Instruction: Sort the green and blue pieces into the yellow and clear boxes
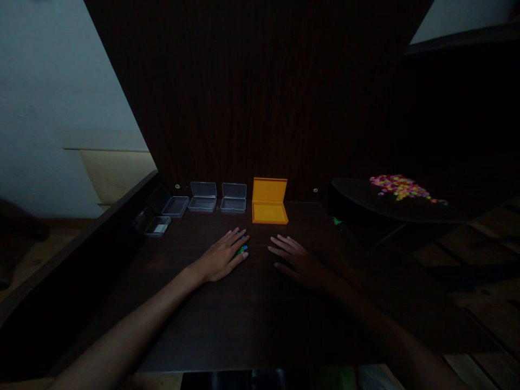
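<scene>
My left hand (pixel 222 255) lies flat on the dark wooden surface with its fingers stretched out. Small blue and green pieces (pixel 242 249) show between its thumb and fingers; the palm hides any others, and their kind is too small to make out. To the right, my right hand (pixel 296 260) rests palm down in shadow, fingers spread, with nothing visible in it. Beyond both hands an orange box (pixel 270 213) stands with its lid up. Left of it are two clear plastic boxes (pixel 233 205) (pixel 202 203), lids raised.
Two more clear boxes (pixel 175 207) (pixel 157 226) sit open at the far left, near a raised side board (pixel 81 244). On a dark ledge (pixel 345 189) at the right lies a heap of pink and yellow pieces (pixel 400 187). A tall dark panel (pixel 260 97) rises behind.
</scene>
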`<state>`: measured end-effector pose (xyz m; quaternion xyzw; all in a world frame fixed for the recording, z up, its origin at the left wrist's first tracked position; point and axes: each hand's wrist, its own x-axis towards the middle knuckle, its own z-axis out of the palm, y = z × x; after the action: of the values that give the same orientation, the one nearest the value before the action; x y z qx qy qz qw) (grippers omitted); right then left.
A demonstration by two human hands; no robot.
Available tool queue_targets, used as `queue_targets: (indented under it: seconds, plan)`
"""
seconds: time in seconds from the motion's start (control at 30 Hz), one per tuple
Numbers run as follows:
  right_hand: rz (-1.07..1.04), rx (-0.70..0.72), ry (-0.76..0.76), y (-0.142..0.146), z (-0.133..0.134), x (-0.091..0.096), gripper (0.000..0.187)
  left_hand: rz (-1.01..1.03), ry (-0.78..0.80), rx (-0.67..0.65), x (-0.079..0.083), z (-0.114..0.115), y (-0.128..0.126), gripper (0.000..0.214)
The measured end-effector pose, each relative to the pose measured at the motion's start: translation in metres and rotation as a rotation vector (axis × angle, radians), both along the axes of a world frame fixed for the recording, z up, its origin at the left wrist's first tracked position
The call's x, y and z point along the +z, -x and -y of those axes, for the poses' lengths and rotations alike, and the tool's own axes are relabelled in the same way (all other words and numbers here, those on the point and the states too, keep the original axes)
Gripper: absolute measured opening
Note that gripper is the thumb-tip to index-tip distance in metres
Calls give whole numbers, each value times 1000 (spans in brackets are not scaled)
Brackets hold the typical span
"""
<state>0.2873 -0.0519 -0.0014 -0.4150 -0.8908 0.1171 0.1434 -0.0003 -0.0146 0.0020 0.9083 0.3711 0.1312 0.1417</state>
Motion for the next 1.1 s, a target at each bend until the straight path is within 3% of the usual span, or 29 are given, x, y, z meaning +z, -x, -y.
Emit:
queue_targets:
  seconds: [0.53, 0.83, 1.1]
  plan:
    - [-187, -40, -32, -4, -15, -8, 38, -19, -11, -142, 6, 32, -31, 59]
    - [-185, -146, -363, 12, -32, -15, 34, -40, -73, -115, 6, 34, -38, 59]
    - [-154, -163, -464, 14, -34, -16, 39, -50, -139, -216, 2, 22, -44, 63]
